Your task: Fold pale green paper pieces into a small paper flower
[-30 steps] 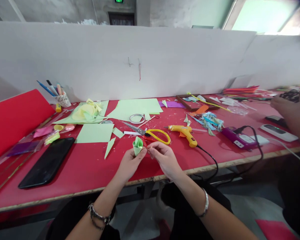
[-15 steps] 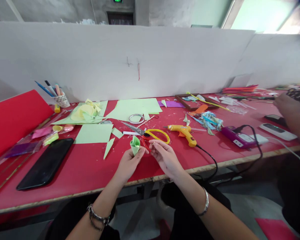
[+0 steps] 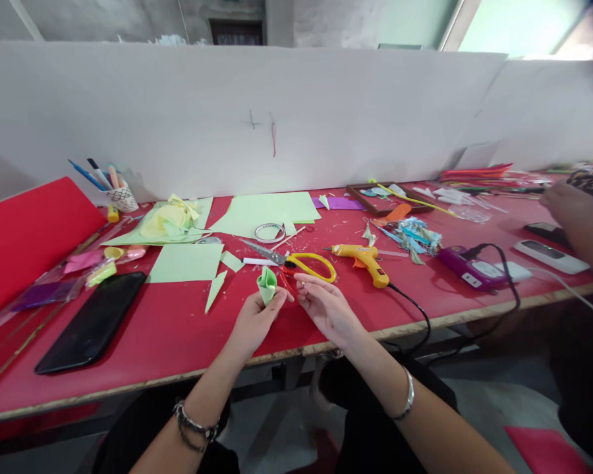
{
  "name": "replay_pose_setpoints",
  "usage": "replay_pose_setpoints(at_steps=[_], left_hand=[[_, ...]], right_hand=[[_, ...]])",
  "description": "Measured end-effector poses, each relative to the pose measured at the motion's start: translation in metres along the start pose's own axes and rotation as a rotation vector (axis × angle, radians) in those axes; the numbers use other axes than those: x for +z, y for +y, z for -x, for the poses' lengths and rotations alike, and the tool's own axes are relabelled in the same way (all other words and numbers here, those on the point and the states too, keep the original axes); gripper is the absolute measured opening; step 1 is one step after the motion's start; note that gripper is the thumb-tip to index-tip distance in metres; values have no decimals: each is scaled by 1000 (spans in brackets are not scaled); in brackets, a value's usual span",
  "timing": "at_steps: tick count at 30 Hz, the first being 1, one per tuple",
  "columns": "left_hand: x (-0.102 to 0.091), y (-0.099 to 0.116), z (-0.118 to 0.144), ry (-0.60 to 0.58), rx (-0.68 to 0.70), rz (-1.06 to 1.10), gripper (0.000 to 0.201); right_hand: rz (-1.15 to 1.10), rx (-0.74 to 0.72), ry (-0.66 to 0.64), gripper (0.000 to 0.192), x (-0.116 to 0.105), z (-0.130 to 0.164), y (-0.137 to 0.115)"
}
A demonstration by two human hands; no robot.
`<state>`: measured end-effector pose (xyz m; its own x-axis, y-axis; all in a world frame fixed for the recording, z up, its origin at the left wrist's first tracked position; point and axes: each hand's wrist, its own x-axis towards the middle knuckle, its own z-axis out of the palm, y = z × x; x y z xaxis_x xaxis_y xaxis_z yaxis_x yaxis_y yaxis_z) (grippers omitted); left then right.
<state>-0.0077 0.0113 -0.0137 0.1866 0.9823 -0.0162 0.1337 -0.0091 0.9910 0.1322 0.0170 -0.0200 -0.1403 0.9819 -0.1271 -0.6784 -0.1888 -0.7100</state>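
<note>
We pinch a rolled pale-green paper cone [image 3: 267,287] near the bench's [image 3: 168,336] front edge.
Left hand [image 3: 254,319] grips its pointed base; right hand [image 3: 326,309] hangs loose beside; bare red surface lies leftward.

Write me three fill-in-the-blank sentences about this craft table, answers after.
The left hand holds a small rolled piece of ____ paper.
The yellow hot glue gun lies to the ____ of the yellow-handled scissors.
The black smartphone lies on the ____ tabletop.
Answers: green; right; red.
</note>
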Motion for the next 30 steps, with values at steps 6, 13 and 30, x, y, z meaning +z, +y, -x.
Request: replay_pose_setpoints(at_steps=[6, 13, 30], left_hand=[[0, 1, 0, 4, -2, 22, 31], [0, 0, -1, -80, 7, 60, 29], [1, 8, 4, -116, -26, -77, 29]], right_hand=[[22, 4, -27, 20, 1, -1, 0], [15, -2, -84, 21, 2, -1, 1], [68, -37, -42, 21, 2, -4, 4]])
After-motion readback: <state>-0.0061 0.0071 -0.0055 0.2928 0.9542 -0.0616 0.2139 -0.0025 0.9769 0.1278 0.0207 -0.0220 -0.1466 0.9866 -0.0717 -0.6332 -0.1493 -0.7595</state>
